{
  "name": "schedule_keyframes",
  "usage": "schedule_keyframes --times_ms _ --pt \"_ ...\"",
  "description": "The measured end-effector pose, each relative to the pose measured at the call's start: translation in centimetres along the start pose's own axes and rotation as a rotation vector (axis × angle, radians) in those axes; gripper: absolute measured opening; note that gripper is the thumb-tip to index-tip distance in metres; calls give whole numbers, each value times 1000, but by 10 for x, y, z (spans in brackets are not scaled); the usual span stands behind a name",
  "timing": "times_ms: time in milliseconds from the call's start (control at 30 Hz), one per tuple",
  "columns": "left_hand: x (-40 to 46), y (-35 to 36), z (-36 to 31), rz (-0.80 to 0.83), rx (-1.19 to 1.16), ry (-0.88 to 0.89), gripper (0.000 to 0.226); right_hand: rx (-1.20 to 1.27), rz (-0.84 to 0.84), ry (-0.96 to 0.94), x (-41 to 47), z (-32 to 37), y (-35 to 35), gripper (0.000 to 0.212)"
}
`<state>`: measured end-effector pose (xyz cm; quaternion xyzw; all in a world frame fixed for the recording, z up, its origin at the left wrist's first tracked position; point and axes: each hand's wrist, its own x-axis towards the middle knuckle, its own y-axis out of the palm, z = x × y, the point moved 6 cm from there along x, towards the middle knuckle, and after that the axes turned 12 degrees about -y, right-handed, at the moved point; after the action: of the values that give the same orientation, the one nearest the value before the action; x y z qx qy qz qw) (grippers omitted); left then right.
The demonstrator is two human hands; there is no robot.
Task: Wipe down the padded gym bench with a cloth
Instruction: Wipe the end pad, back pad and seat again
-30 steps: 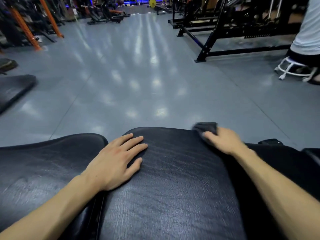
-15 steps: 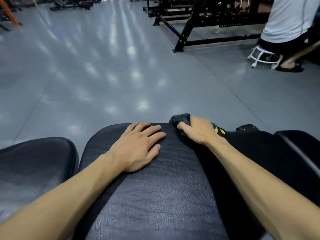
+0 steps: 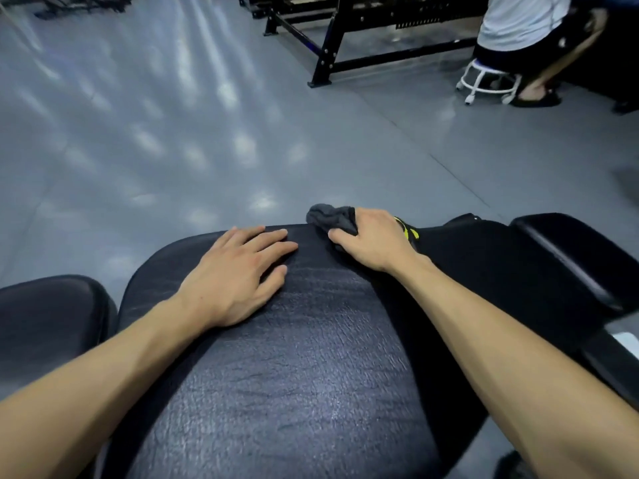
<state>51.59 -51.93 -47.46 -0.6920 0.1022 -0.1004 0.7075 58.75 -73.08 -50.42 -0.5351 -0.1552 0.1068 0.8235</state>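
No brand, label or readable writing can be made out; only a patch of yellow-and-black marking (image 3: pixel 407 229) is seen just behind the right hand (image 3: pixel 371 240), too hidden to be read. The padded desk (image 3: pixel 304 368) is covered in dark, creased, leather-like vinyl with a rounded far edge and a faint sheen. A dark grey cloth (image 3: pixel 330 217), soft and bunched into a lump, is held in the grip of the right hand at the far right corner of the pad, the fingers curled round it. The left hand (image 3: pixel 235 276) is laid flat on the pad, fingers straight and spread. Smooth black pads are seen at the left (image 3: pixel 45 312) and right (image 3: pixel 567 257). The glossy grey floor (image 3: pixel 173 150) carries light reflections. A seated person (image 3: pixel 525 32) is seen on a white stool (image 3: pixel 487 79) beside a black steel frame (image 3: pixel 332 46).
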Motion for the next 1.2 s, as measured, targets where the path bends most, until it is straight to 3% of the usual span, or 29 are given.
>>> schedule_keyframes --times_ms 133,233,367,500,633,800,967,1200 --pt "0 0 -2 -3 -16 -13 63 -2 39 105 -34 -72 -25 54" --pt "2 1 -1 -1 -15 -29 62 54 -8 233 -67 -133 -49 36" --pt "1 1 -1 4 -25 -53 62 176 -117 155 -66 -120 -46 19" --pt "4 0 -3 8 -16 -59 61 184 -146 -10 -37 -66 -26 42" --pt "0 2 -7 16 -9 -127 62 203 -88 -198 -23 -28 -15 47" --pt "-3 12 -46 98 -58 -434 65 326 16 -275 -72 -95 -30 61" --pt "-14 10 -65 3 3 -484 80 307 -18 -167 -131 -198 -50 67" --pt "-13 9 -71 -24 37 -513 77 104 82 -245 -150 -186 -38 68"
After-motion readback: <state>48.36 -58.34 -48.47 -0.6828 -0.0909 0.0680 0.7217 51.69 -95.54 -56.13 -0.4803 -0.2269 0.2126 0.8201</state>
